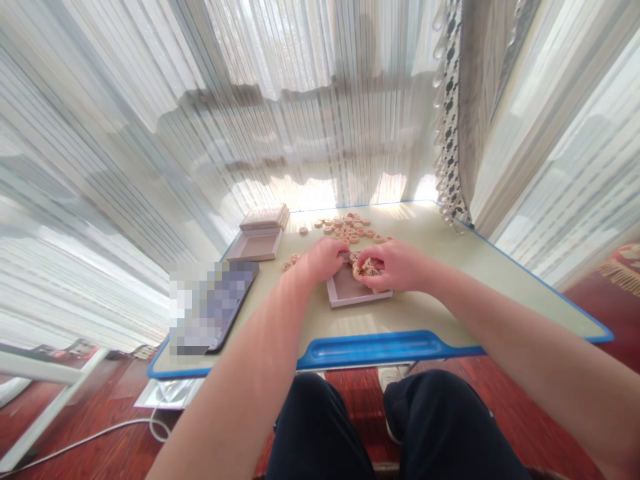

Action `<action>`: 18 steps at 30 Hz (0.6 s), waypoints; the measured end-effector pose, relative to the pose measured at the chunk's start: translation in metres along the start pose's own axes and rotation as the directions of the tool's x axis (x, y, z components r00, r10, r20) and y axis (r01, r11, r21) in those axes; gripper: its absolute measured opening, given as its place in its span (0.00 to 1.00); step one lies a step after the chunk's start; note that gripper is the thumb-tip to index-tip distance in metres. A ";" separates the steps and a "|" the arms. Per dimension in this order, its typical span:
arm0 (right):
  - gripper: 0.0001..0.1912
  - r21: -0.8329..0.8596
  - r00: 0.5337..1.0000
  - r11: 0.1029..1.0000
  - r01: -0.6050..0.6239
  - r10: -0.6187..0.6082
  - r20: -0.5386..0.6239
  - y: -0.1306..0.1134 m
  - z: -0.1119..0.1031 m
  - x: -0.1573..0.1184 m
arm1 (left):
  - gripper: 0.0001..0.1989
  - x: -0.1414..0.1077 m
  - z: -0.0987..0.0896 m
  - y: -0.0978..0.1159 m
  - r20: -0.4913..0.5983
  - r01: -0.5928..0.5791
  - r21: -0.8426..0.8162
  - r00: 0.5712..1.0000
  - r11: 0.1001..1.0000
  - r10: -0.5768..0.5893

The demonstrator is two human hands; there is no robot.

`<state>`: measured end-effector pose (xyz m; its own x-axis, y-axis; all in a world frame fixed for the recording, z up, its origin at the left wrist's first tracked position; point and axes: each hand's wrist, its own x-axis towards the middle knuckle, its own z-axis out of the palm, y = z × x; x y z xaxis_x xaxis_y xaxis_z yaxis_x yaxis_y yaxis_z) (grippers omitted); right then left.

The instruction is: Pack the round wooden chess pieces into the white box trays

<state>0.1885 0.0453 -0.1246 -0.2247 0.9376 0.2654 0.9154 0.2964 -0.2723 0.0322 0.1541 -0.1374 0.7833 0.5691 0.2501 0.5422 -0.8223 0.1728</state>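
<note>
A shallow open cardboard box [343,303] lies on the table in front of me, with several round wooden Chinese chess pieces [355,257] in its far and right parts. My left hand [327,259] is closed at the box's far left corner, its fingertips partly hidden. Over the right side of the box, my right hand [390,265] has its thumb and fingers around a few chess pieces [361,272] with dark characters. Beyond both hands, a loose heap of chess pieces [354,231] is spread on the tabletop. A smaller group of pieces [287,265] sits left of my left wrist.
The pale table [480,280] has a blue edge with a moulded blue trough [373,348] at the front. On the left are a tablet-like device [225,307], partly pixelated, an open box part [255,245] and a stacked box [264,217]. Sheer curtains [320,120] hang behind.
</note>
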 end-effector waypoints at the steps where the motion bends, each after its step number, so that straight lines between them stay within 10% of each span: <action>1: 0.13 -0.003 1.000 1.000 0.006 -0.006 -0.004 -0.001 0.001 0.000 | 0.17 0.001 0.000 -0.001 -0.011 -0.005 -0.007 1.000 1.000 0.005; 18: 0.09 0.059 0.986 0.985 0.165 -0.167 0.028 0.003 0.007 0.007 | 0.17 0.005 0.000 0.001 -0.140 0.018 -0.002 0.990 1.000 -0.018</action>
<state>0.1872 0.0541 -0.1305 -0.3833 0.8799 0.2810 0.8447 0.4570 -0.2787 0.0366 0.1560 -0.1359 0.7230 0.5786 0.3775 0.5560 -0.8117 0.1791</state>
